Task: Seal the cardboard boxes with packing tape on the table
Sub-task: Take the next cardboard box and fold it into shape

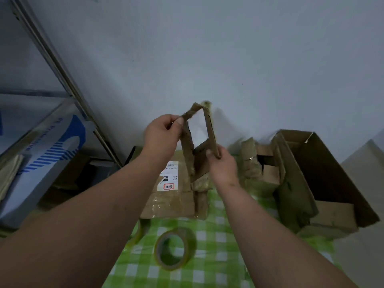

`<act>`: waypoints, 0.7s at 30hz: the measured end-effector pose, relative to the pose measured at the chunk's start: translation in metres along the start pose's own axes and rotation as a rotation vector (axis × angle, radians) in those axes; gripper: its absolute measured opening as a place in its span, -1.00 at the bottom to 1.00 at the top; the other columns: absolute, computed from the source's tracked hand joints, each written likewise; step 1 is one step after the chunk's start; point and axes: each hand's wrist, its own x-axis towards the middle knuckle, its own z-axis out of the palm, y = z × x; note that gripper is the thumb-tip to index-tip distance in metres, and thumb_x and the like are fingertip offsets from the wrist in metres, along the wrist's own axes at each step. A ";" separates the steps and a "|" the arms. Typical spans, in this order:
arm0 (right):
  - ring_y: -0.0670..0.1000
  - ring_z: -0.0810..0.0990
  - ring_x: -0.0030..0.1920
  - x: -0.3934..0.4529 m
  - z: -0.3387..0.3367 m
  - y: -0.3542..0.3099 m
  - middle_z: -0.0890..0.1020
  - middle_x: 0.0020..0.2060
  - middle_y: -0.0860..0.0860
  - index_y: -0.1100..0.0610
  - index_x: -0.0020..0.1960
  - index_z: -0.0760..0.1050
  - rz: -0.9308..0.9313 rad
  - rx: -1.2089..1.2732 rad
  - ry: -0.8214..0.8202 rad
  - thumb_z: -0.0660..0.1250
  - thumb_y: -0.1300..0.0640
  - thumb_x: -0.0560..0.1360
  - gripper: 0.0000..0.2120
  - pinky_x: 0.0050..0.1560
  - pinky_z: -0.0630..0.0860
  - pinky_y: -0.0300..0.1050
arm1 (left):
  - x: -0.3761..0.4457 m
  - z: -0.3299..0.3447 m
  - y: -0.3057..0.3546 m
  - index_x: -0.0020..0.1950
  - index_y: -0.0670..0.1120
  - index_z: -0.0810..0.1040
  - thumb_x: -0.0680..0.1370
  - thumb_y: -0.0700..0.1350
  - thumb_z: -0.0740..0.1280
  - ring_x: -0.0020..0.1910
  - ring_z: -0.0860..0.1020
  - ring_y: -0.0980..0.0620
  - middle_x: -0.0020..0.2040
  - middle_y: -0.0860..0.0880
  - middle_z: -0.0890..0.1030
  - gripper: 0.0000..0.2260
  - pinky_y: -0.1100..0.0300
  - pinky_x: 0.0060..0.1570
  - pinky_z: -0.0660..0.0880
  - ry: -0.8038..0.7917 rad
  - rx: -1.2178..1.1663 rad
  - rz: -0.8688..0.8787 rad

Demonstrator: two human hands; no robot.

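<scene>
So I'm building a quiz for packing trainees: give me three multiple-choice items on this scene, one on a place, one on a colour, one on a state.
1. Where does the tape roll lie?
A. on the tablecloth, nearer the camera than the labelled box
B. inside the open carton
C. on the shelf

2. What colour is the checked tablecloth?
A. red and white
B. green and white
C. blue

3. What are the hands doing?
A. resting flat
B. peeling tape
C. holding up a small cardboard box

A: the roll lies below the labelled box.
B: green-white checks show.
C: left hand and right hand grip the small box.
</scene>
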 end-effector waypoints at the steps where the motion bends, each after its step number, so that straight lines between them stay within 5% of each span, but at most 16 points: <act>1: -0.02 0.53 -0.09 0.001 -0.001 0.004 0.61 -0.10 -0.03 0.01 0.14 0.54 0.023 0.021 0.026 0.24 0.08 0.63 -0.85 -0.17 0.42 -0.15 | -0.002 -0.001 -0.002 -0.12 0.10 0.63 0.61 -0.09 0.31 -0.03 0.64 -0.01 -0.16 0.05 0.66 -0.84 -0.03 0.08 0.61 -0.006 0.010 0.007; 4: -0.02 0.53 -0.17 0.004 -0.005 0.015 0.57 -0.20 -0.04 -0.01 0.04 0.55 0.109 0.112 0.086 0.21 0.02 0.64 -0.86 -0.15 0.48 -0.11 | -0.002 -0.006 -0.013 0.31 0.08 0.51 0.62 -0.10 0.30 -0.09 0.57 0.09 -0.02 0.01 0.59 -0.74 0.35 -0.16 0.56 -0.057 0.060 -0.001; 7: 0.03 0.60 0.00 0.011 -0.009 0.024 0.63 -0.09 -0.03 -0.04 -0.03 0.57 0.187 0.152 0.078 0.24 -0.02 0.62 -0.85 0.14 0.57 0.14 | 0.002 -0.010 -0.030 0.50 0.14 0.31 0.60 0.00 0.33 0.11 0.50 0.07 0.19 -0.02 0.48 -0.52 0.30 -0.09 0.45 -0.143 0.110 -0.060; 11: 0.11 0.63 0.01 0.013 -0.024 0.025 0.64 -0.08 0.04 0.02 -0.07 0.58 0.274 0.185 0.046 0.28 0.00 0.61 -0.84 0.10 0.61 0.13 | 0.011 -0.009 -0.041 0.35 0.17 0.44 0.54 0.14 0.35 0.27 0.46 -0.05 0.34 -0.05 0.40 -0.62 -0.08 0.22 0.49 -0.164 0.127 -0.109; 16: 0.10 0.64 -0.16 0.014 -0.049 0.028 0.64 -0.20 0.09 0.12 -0.06 0.55 0.336 0.232 -0.039 0.32 0.07 0.60 -0.87 -0.10 0.64 0.02 | 0.012 0.006 -0.039 0.10 -0.01 0.52 0.62 0.00 0.29 0.02 0.53 0.04 0.03 0.02 0.57 -0.88 0.21 -0.15 0.44 -0.114 0.174 -0.132; 21: 0.11 0.64 -0.21 0.003 -0.073 0.032 0.65 -0.25 0.09 0.15 0.00 0.54 0.432 0.202 -0.123 0.37 0.07 0.56 -0.86 -0.21 0.58 -0.04 | -0.003 0.017 -0.046 0.00 0.01 0.60 0.61 -0.02 0.30 -0.06 0.56 0.01 -0.07 0.03 0.61 -0.89 0.14 -0.12 0.52 -0.125 0.249 -0.181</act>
